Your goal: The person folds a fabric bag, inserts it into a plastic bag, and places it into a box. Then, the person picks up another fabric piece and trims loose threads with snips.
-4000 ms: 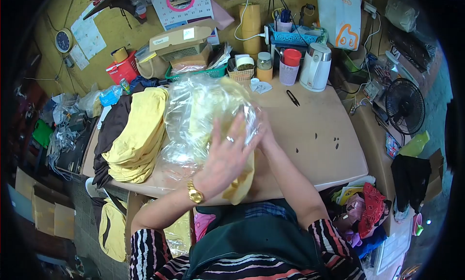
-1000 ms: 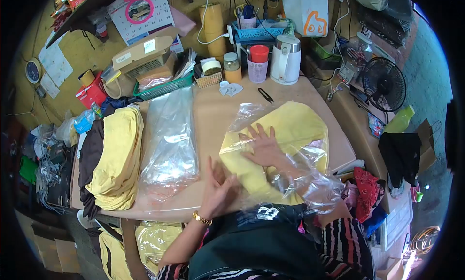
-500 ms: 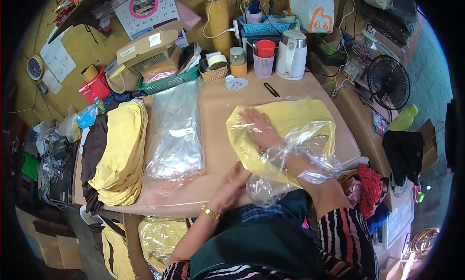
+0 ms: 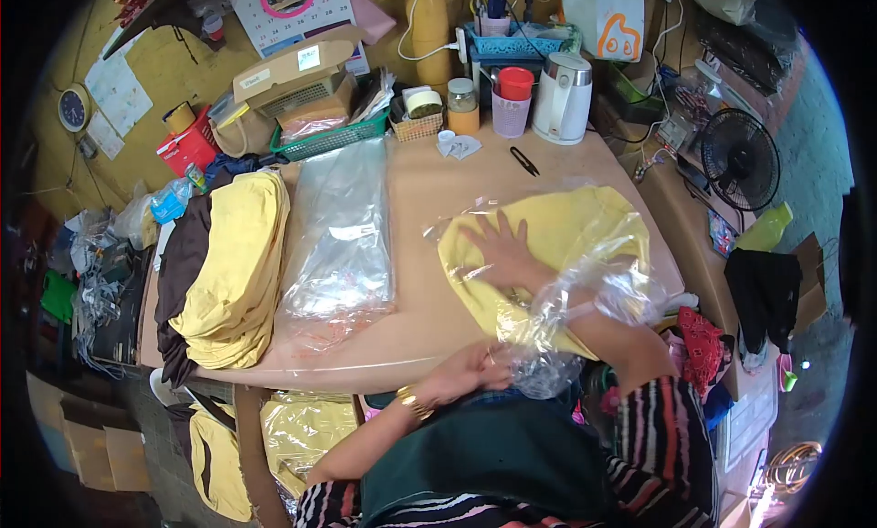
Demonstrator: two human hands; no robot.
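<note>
A yellow folded cloth [image 4: 575, 217] lies inside a clear plastic bag [image 4: 630, 290] on the right part of the table. My right hand [image 4: 502, 252] is inside the bag, spread flat on the cloth with the fingers apart. The crumpled mouth of the bag is bunched around my right forearm. Near the table's front edge my left hand [image 4: 475, 368] is closed on the bag's lower edge, with a gold watch at its wrist. A flat stack of clear plastic bags [image 4: 343, 236] lies left of centre, beside a pile of yellow cloth [image 4: 239, 272] and dark brown cloth [image 4: 183, 272].
Black thread snips [image 4: 524, 161] lie behind the bagged cloth. Along the back stand a white kettle [image 4: 562, 99], a lilac cup [image 4: 511, 115], a jar [image 4: 462, 108] and a green basket [image 4: 333, 140]. A black fan [image 4: 740, 160] is at the right. Below the front edge, a box [image 4: 251, 437] holds bagged yellow cloth.
The yellow cloth has gone from above the bag stack to the table's right side, inside a bag. My left hand has moved right and closed on the bag's edge; my right fingers have spread again.
</note>
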